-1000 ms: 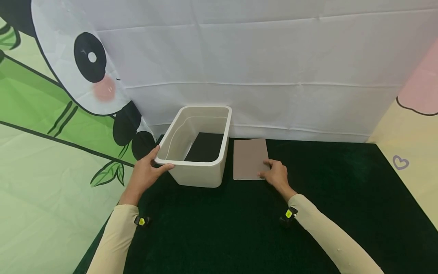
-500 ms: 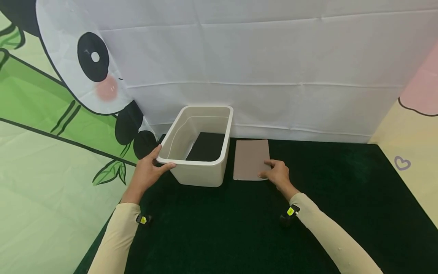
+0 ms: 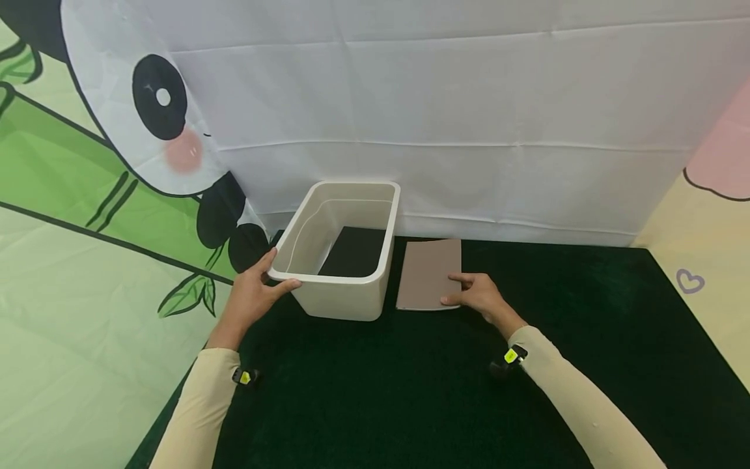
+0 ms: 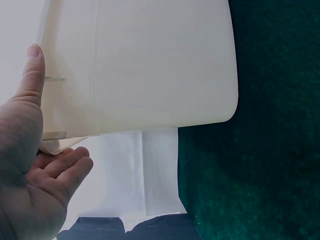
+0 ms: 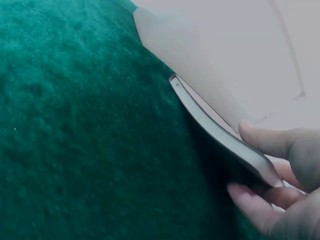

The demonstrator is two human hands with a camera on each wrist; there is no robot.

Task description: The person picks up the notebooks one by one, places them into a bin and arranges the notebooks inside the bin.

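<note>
My left hand (image 3: pixel 250 298) grips the near left corner of a cream plastic bin (image 3: pixel 336 303), thumb along the front rim. The left wrist view shows the thumb against the bin's wall (image 4: pixel 160 65) and the other fingers beneath its rim. A flat black thing (image 3: pixel 354 253) lies on the bin's floor. Right of the bin is a pinkish-brown notebook (image 3: pixel 430 273). My right hand (image 3: pixel 479 298) pinches its right edge, and in the right wrist view the notebook (image 5: pixel 220 132) bends upward at the held end, its pages showing between the covers.
Dark green cloth (image 3: pixel 375 397) covers the table. Behind stands a white fabric backdrop (image 3: pixel 439 98), close to the bin's far end. Printed panels with a panda and bamboo (image 3: pixel 76 156) border the left side. The table's right edge runs diagonally beside a yellow panel (image 3: pixel 697 241).
The notebook's right side has risen and its cover now bows, with my right hand's grip on it. My right forearm has shifted rightward. My left hand and the bin stay put.
</note>
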